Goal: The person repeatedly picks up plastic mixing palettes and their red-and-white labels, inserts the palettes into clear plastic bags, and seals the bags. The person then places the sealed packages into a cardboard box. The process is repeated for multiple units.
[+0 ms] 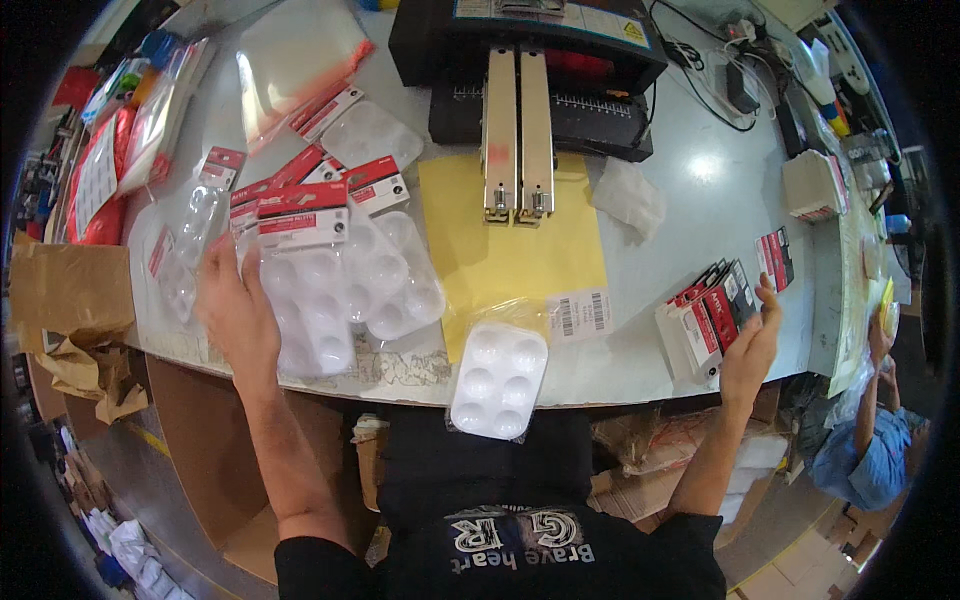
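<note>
My left hand (240, 315) is at the left edge of a pile of packed white paint palettes (305, 305), its fingers stretched upward and slightly apart, somewhat blurred. The top palette has a red and white header card (302, 215). My right hand (748, 350) is beside a stack of red, black and white header cards (705, 320), fingers and thumb apart and holding nothing I can see. Between my hands, a six-well white palette (499, 380) in a clear bag lies over the table's front edge, partly on a yellow sheet (510, 250).
A black sealing machine (530, 80) with two metal arms stands at the back. Clear bags (300, 70) lie at the back left, brown paper (75, 300) at the far left. Cables (715, 75) run at the back right. Another person in blue (862, 455) is at far right.
</note>
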Action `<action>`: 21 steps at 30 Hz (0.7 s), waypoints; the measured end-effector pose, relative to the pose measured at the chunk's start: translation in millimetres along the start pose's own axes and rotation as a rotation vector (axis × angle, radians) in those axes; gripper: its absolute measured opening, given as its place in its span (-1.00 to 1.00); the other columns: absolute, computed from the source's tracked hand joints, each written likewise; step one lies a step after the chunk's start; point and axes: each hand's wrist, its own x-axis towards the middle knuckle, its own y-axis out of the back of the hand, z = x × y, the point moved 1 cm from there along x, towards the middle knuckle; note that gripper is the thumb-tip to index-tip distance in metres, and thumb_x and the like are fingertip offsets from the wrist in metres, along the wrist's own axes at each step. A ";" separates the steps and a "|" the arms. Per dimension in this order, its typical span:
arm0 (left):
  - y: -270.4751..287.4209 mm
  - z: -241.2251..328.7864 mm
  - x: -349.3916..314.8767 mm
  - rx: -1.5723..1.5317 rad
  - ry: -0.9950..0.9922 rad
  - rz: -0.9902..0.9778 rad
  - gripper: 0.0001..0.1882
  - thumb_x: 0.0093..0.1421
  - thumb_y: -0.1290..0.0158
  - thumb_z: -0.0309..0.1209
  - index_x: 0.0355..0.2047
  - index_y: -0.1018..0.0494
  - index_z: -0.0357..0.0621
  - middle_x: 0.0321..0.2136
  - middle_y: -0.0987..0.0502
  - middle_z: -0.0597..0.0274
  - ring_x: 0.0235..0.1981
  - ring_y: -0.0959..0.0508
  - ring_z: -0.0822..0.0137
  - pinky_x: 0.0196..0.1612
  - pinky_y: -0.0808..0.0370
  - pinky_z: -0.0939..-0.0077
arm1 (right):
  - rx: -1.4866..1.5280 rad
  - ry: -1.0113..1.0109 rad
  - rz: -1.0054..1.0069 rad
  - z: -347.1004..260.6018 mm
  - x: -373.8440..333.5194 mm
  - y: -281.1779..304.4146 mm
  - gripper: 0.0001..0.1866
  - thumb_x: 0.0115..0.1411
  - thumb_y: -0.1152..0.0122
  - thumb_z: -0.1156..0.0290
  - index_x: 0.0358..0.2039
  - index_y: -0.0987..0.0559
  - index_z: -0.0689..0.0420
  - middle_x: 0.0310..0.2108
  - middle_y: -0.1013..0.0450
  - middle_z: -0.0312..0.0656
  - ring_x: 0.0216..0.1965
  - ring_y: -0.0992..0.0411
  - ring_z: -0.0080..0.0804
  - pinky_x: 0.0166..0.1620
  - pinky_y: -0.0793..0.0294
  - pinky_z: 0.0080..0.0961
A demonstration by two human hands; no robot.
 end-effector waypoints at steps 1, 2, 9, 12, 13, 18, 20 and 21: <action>0.3 3.9 -2.9 0.176 -0.152 0.131 -0.75 0.10 -0.15 -0.28 -0.31 -0.53 -0.20 -0.31 -0.52 0.09 -0.23 -0.50 0.05 -0.12 -0.36 0.17 | -0.031 0.052 -0.069 8.6 -2.6 -1.3 -0.58 0.32 0.07 0.37 0.13 -0.33 0.33 0.11 -0.31 0.14 0.15 -0.29 -0.05 0.13 -0.28 -0.31; -4.7 10.6 -8.0 0.363 -0.275 0.255 -0.74 0.05 -0.20 -0.28 -0.33 -0.53 -0.19 -0.28 -0.51 0.10 -0.22 -0.49 0.06 -0.11 -0.35 0.16 | -0.200 0.088 -0.236 13.7 -6.7 -4.2 -0.27 0.17 -0.21 0.29 0.25 -0.15 0.34 0.22 -0.17 0.19 0.27 -0.12 0.07 0.26 -0.09 -0.27; -66.9 77.6 -121.6 -0.215 -0.442 -0.362 -0.76 -0.06 -0.29 -0.30 -0.45 -0.49 -0.13 -0.25 -0.42 0.14 -0.26 -0.41 0.15 -0.20 -0.28 0.25 | -0.058 -0.034 -0.301 3.9 3.0 -0.4 0.10 -0.22 -0.51 0.10 0.25 -0.15 0.33 0.20 -0.21 0.18 0.24 -0.20 -0.07 0.23 -0.07 -0.29; -68.5 78.8 -120.2 -0.362 -0.378 -0.362 -0.76 -0.04 -0.28 -0.33 -0.43 -0.49 -0.13 -0.26 -0.40 0.16 -0.23 -0.40 0.14 -0.19 -0.29 0.26 | -0.206 -0.030 -0.301 -4.9 2.3 4.9 0.14 -0.26 -0.52 0.02 0.26 -0.16 0.30 0.17 -0.27 0.11 0.13 -0.30 -0.20 0.20 -0.02 -0.27; -66.9 78.6 -116.6 -0.409 -0.374 -0.343 -0.76 -0.04 -0.28 -0.33 -0.42 -0.48 -0.13 -0.26 -0.39 0.16 -0.23 -0.40 0.14 -0.19 -0.30 0.26 | -0.219 0.003 -0.287 -7.9 1.0 5.5 0.15 -0.27 -0.52 0.01 0.26 -0.16 0.29 0.16 -0.29 0.10 0.10 -0.31 -0.21 0.19 -0.01 -0.26; -69.1 88.3 -115.9 -0.394 -0.361 -0.328 -0.75 -0.05 -0.27 -0.33 -0.43 -0.46 -0.15 -0.26 -0.39 0.17 -0.23 -0.41 0.14 -0.20 -0.30 0.26 | -0.247 -0.085 -0.233 -16.5 -8.1 4.6 0.02 -0.26 -0.53 0.05 0.20 -0.29 0.19 -0.05 -0.50 -0.05 -0.10 -0.40 -0.29 0.14 -0.12 -0.36; -74.0 93.3 -121.4 -0.354 -0.399 -0.407 -0.75 -0.05 -0.26 -0.33 -0.43 -0.46 -0.16 -0.24 -0.39 0.16 -0.21 -0.41 0.13 -0.19 -0.32 0.23 | -0.272 -0.148 -0.225 -15.9 -9.3 5.0 -0.01 -0.27 -0.55 0.07 0.18 -0.33 0.16 -0.09 -0.52 -0.08 -0.16 -0.44 -0.30 0.11 -0.18 -0.42; -75.0 94.1 -122.9 -0.384 -0.362 -0.400 -0.76 -0.04 -0.26 -0.36 -0.44 -0.46 -0.16 -0.25 -0.40 0.15 -0.21 -0.42 0.11 -0.17 -0.33 0.23 | -0.241 -0.133 -0.226 -15.1 -8.8 5.6 -0.01 -0.28 -0.55 0.07 0.18 -0.33 0.15 -0.09 -0.52 -0.06 -0.16 -0.46 -0.27 0.09 -0.22 -0.41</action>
